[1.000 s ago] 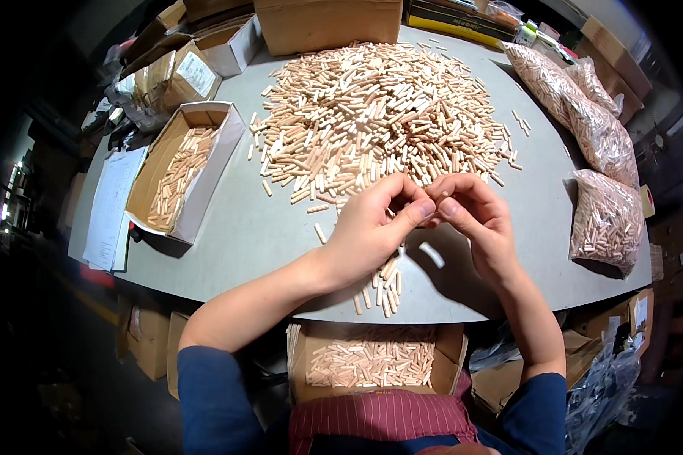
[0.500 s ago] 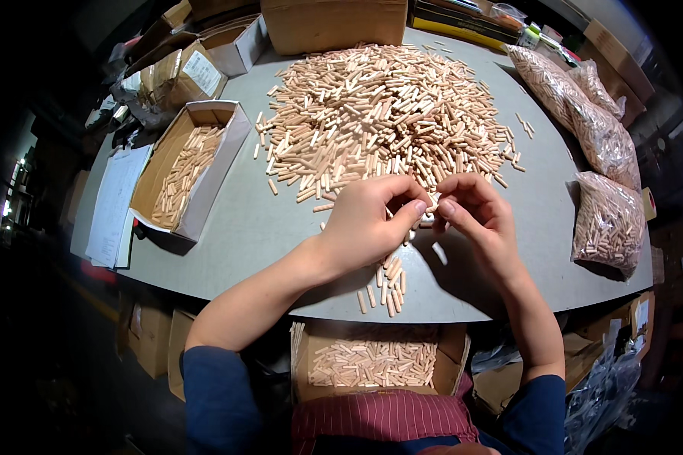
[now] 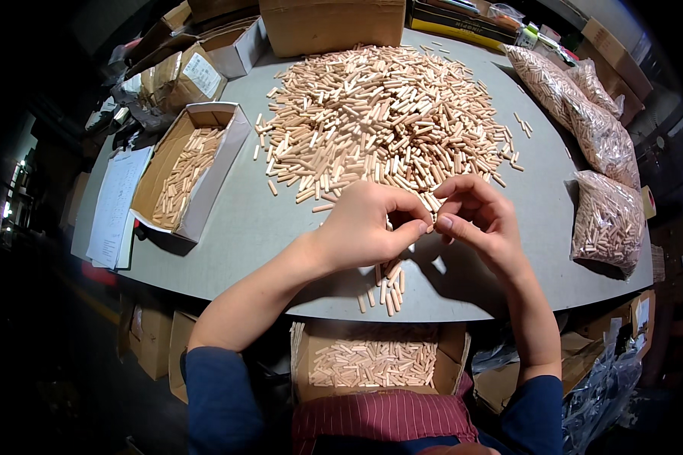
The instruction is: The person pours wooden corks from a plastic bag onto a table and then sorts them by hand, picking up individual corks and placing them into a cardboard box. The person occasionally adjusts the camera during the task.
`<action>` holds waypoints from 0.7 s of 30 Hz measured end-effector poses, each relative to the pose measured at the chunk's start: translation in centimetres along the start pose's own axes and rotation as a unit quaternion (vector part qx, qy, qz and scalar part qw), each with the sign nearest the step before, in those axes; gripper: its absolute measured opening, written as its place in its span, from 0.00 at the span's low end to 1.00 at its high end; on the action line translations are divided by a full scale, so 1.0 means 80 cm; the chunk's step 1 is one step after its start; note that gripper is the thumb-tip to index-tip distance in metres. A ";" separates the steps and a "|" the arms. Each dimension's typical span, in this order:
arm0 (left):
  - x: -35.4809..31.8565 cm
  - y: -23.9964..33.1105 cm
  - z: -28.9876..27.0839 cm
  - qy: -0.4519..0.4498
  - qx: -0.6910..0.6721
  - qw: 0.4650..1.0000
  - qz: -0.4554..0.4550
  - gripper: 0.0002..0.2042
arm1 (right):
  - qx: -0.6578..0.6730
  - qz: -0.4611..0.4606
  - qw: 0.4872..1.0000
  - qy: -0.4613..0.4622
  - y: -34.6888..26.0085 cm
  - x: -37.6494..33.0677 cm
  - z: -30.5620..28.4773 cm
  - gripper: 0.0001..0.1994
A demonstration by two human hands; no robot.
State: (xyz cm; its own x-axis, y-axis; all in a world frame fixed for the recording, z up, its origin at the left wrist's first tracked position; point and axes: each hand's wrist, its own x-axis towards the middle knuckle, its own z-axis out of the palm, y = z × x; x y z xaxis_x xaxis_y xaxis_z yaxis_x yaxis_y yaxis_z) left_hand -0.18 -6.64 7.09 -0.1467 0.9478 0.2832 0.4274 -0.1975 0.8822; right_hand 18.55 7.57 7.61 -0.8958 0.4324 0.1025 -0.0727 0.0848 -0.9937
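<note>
A large heap of short wooden dowel pins (image 3: 379,114) covers the middle of the grey table (image 3: 258,227). My left hand (image 3: 368,227) and my right hand (image 3: 482,220) meet at the heap's near edge, fingertips pinched together around a few dowels. Under my left hand, a small cluster of dowels (image 3: 387,284) lies by the table's front edge. An open cardboard box of dowels (image 3: 376,364) rests on my lap below the edge.
A second open box with dowels (image 3: 186,171) stands at the left, papers (image 3: 114,205) beside it. Clear bags full of dowels (image 3: 607,220) lie at the right. Cardboard boxes (image 3: 330,23) line the far side.
Both hands have shifted slightly nearer and lower, staying pinched together. The little cluster of dowels under my left hand has stayed at the table's edge.
</note>
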 end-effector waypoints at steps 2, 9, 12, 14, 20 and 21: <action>0.000 0.000 -0.001 -0.018 0.011 1.000 0.001 0.05 | -0.013 -0.005 1.000 -0.006 -0.001 0.001 0.000 0.16; -0.002 -0.001 -0.002 -0.068 0.053 0.996 0.002 0.06 | -0.027 -0.025 0.999 -0.010 0.003 0.002 0.002 0.15; -0.003 -0.004 0.001 -0.067 0.064 0.995 0.026 0.07 | -0.028 -0.017 0.999 -0.013 0.004 0.001 0.000 0.14; -0.003 -0.004 0.002 -0.068 0.065 0.995 0.028 0.08 | -0.022 0.002 1.000 -0.014 0.004 0.001 0.000 0.14; -0.004 -0.006 0.004 -0.076 0.051 0.996 0.001 0.08 | -0.023 0.000 1.000 -0.020 0.001 0.001 0.002 0.11; -0.005 -0.005 0.005 -0.074 0.042 0.996 -0.006 0.08 | -0.022 -0.001 1.000 -0.019 0.002 0.000 0.002 0.10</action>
State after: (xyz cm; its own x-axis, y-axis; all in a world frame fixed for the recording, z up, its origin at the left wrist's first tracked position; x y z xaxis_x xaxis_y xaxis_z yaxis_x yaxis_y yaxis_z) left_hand 0.04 -6.86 6.46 -0.0210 0.9777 0.2090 0.5007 -0.1706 0.8486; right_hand 18.44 7.46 7.46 -0.9115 0.3984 0.1024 -0.0562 0.1259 -0.9905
